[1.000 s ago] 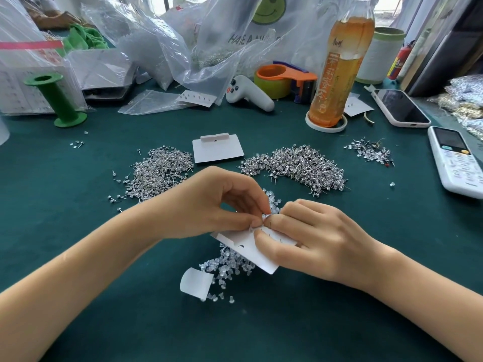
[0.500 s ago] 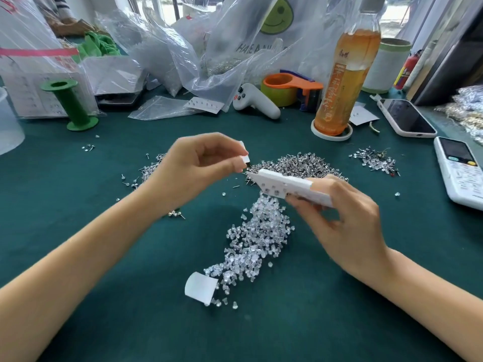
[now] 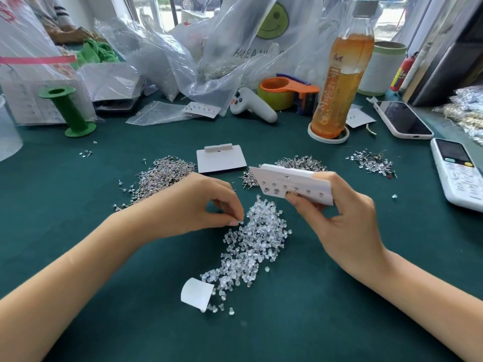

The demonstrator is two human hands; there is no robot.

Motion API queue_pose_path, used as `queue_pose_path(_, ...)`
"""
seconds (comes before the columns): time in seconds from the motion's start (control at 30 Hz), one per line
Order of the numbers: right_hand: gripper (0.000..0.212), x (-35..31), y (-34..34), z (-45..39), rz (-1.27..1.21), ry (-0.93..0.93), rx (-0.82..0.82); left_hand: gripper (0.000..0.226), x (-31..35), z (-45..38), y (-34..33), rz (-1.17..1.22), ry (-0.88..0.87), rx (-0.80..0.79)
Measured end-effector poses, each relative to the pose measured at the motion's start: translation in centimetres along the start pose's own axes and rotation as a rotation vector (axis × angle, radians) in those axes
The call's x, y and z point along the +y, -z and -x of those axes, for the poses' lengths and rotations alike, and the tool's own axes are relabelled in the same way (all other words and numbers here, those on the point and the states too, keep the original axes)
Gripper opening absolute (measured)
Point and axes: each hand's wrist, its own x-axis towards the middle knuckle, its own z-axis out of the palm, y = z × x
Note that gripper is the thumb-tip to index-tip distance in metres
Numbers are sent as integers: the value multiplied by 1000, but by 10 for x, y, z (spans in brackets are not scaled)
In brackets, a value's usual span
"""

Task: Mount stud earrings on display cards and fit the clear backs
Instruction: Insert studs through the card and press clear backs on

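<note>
White display card (image 3: pixel 292 182), studs along its lower edge, gripped by right hand (image 3: pixel 342 220); one clear back (image 3: pixel 240 222) pinched by left hand (image 3: pixel 201 205).

We count two hands (image 3: pixel 198 205), three heaps of stud earrings (image 3: pixel 162 176), one heap of clear backs (image 3: pixel 251 244), two display cards (image 3: pixel 295 186), two phones (image 3: pixel 402 118), one bottle (image 3: pixel 339 82), one green spool (image 3: pixel 68 111).

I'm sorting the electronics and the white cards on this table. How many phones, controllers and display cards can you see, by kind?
Phones: 2, a smartphone and a keypad handset
Game controllers: 1
White display cards: 4, one held in the right hand, one flat on the cloth, one by the bags, one behind the bottle
Total: 7
</note>
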Motion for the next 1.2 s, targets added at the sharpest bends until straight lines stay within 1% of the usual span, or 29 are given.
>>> queue_pose_path(0.4,21,2,-2,2,4,38,-44,8,1,-2,-4,8,35,34)
queue_pose_path(0.53,20,3,-1,1,7,100,-33,8,-1,-2,-4,53,56,50)
queue_pose_path(0.63,18,4,1,0,18,213,-56,11,-3,-1,-3,91,90,68)
queue_pose_path(0.7,14,4,4,-1,38,346,-116,14,-4,-2,-1,122,117,109)
queue_pose_path(0.73,11,4,6,-2,70,430,-148,12,-4,-3,1,168,144,137)
queue_pose_path(0.8,14,2,9,-3,189,602,-197,7,0,-4,4,324,197,196)
queue_pose_path(0.87,19,-1,7,-4,320,728,-220,5,8,-4,6,483,201,219)
queue_pose_path(0.97,31,-3,3,-2,408,816,-226,9,23,-3,2,624,143,119)
queue_pose_path(1.07,29,-4,1,0,424,846,-241,11,31,-2,-7,643,93,11)
queue_pose_path(1.2,24,-5,1,0,441,819,-227,9,35,0,-12,649,97,-70)
